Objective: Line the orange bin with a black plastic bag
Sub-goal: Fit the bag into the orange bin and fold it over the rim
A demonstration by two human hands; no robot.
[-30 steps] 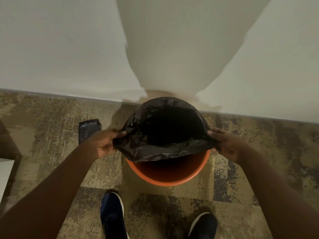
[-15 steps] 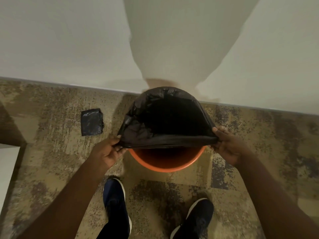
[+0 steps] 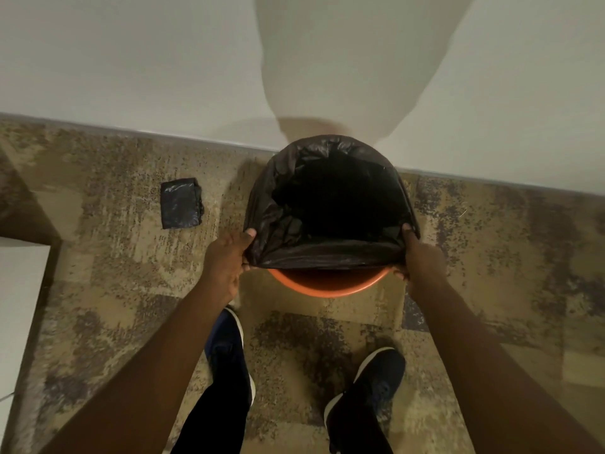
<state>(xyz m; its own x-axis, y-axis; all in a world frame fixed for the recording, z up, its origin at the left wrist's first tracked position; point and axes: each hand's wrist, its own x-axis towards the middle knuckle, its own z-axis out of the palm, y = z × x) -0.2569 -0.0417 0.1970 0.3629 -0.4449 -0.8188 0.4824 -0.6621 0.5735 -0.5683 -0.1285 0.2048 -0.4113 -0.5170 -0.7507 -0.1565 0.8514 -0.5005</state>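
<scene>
The left hand (image 3: pixel 226 263) and right hand (image 3: pixel 422 257) each grip one side of the crinkled, shiny black plastic bag (image 3: pixel 330 204), stretched over the far part of the round orange bin (image 3: pixel 327 285) on the mottled carpet (image 3: pixel 114 273); a folded black bag (image 3: pixel 180 203) lies to its left

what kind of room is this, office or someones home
Probably an office or similar commercial interior, though that is a guess: mottled brown-and-tan carpet tiles, a plain white wall with a thin grey baseboard, and a small round orange plastic bin standing against it.
</scene>
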